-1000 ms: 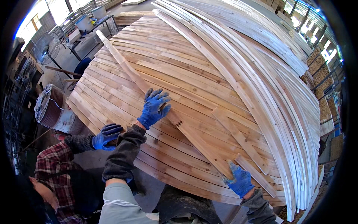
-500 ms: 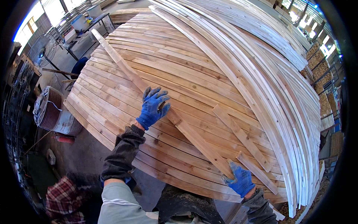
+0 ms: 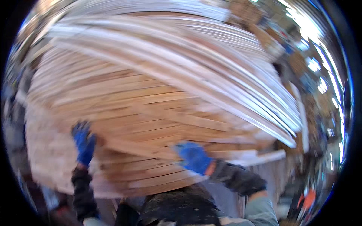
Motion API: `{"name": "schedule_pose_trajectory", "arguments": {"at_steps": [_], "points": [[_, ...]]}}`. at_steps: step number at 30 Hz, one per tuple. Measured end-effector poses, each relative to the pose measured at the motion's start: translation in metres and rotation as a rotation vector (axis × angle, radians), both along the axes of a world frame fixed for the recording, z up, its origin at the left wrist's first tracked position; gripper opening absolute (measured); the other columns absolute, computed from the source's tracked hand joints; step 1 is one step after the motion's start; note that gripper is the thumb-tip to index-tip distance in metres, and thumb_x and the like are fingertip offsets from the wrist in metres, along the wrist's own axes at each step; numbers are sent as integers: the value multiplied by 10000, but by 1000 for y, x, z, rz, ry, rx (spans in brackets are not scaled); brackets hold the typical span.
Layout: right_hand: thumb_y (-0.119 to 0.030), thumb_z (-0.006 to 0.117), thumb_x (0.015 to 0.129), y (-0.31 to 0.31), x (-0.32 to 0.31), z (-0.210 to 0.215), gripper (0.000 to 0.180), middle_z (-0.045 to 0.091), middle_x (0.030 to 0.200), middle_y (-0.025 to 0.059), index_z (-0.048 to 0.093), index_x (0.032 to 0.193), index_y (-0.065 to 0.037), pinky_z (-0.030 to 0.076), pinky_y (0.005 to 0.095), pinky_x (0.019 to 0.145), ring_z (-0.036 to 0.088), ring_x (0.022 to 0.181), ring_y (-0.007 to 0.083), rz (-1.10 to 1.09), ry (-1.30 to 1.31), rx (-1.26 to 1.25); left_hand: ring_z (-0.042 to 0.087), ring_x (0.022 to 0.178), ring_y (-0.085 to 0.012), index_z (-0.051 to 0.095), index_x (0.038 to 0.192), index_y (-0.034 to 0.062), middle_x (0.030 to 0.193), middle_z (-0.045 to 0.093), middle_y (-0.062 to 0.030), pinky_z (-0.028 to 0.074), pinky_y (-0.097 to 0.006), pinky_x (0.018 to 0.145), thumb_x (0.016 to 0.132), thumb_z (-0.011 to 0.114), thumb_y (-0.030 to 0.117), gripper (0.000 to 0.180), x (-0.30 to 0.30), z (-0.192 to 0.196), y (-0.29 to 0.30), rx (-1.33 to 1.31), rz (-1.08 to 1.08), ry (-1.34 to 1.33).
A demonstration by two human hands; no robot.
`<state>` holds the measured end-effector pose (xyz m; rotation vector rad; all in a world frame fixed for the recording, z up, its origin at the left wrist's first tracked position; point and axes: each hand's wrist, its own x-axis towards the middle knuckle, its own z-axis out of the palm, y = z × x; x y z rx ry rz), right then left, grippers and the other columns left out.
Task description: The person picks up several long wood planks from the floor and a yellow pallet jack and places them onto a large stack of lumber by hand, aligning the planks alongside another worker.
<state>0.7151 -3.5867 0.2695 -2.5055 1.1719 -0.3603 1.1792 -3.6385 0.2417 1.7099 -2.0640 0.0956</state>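
Note:
A long wooden board point(image 3: 132, 147) lies slantwise across the stack of planks point(image 3: 151, 172). My left hand point(image 3: 83, 144), in a blue work glove, is on the board's left part with its fingers stretched out. Around the board's near right end is my right hand point(image 3: 195, 157), also gloved in blue; motion smears its fingers, but they appear closed on that end. Beyond the board lies a shorter wooden piece point(image 3: 200, 121). A narrow strip point(image 3: 222, 146) sits to the right, close to my right hand.
Long pale battens point(image 3: 211, 81) run diagonally over the far side of the stack, their ends reaching out at the right. Stacked timber point(image 3: 260, 34) stands farther back. An orange object point(image 3: 309, 198) is at the lower right, too blurred to name.
The view has swung to the right, so the stack and battens appear turned and blurred. Both hands appear farther left in the picture, still at the long board.

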Motion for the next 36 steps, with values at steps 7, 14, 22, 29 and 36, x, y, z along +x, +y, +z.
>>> {"name": "schedule_pose_trajectory", "arguments": {"at_steps": [7,14,22,29,36], "points": [[-399,684,838,6,23,22,677,543,1116,132,480,1398,-78,451,462,833,550,1013,311,-199,232,4,401,1373,-361,509,1360,73,1406,513,-139,132,-566,1203,715,657,202,675,-84,44,23,118,-350,-110],[-453,705,833,36,8,27,662,490,1396,155,534,1348,-73,391,502,1045,488,1266,339,-289,-255,-296,395,1367,-381,496,1348,46,1367,520,-164,119,-577,1209,621,661,85,747,-71,34,20,192,-366,-151],[-534,760,765,167,-207,38,810,508,1393,148,492,1396,-102,375,507,1072,485,1277,343,-787,89,-260,390,1364,-394,510,1323,49,1355,529,-174,124,-590,1201,734,651,285,650,-63,24,26,155,-375,-192],[-468,772,734,169,-341,42,787,540,1331,121,514,1373,-90,343,497,1093,461,1251,356,-607,369,-218,388,1375,-385,504,1339,69,1385,517,-161,132,-579,1200,684,688,162,687,-74,27,25,159,-371,-170],[-330,738,772,160,-377,8,580,572,1255,119,585,1272,-79,383,514,1042,519,1153,335,-404,425,-289,321,1425,-379,444,1387,87,1494,415,-164,167,-549,1191,714,756,152,745,-76,33,30,203,-301,-333]]}}
